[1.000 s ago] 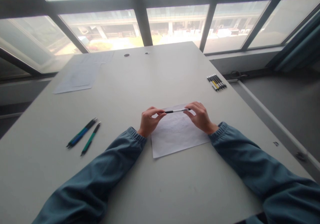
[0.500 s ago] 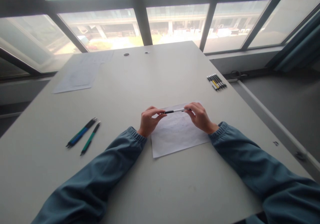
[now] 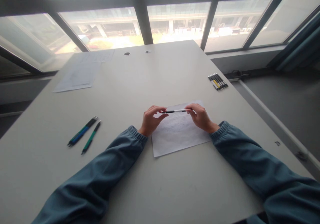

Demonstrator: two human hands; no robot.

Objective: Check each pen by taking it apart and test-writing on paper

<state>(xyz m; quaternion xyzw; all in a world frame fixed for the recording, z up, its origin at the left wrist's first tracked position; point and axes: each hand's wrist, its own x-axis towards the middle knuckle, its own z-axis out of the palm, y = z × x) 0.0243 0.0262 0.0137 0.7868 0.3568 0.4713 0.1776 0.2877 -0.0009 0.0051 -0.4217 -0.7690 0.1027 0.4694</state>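
A slim black-and-white pen [image 3: 176, 111] is held level between both hands, just above a white sheet of paper [image 3: 178, 135] with faint pencil marks. My left hand [image 3: 150, 120] pinches the pen's dark left end with its fingertips. My right hand [image 3: 200, 116] pinches the pen's right end, fingers curled around it. Both wrists rest near the sheet, in blue-grey sleeves.
The grey table [image 3: 140, 84] also carries two blue-green pens [image 3: 85, 135] at the left, a row of several pens [image 3: 218, 81] at the right edge, and printed sheets [image 3: 80, 72] at the far left. Large windows stand behind the table; floor drops off to the right.
The hands and pen have hardly moved; the view has shifted slightly, and the right fingers have closed a little further along the pen.
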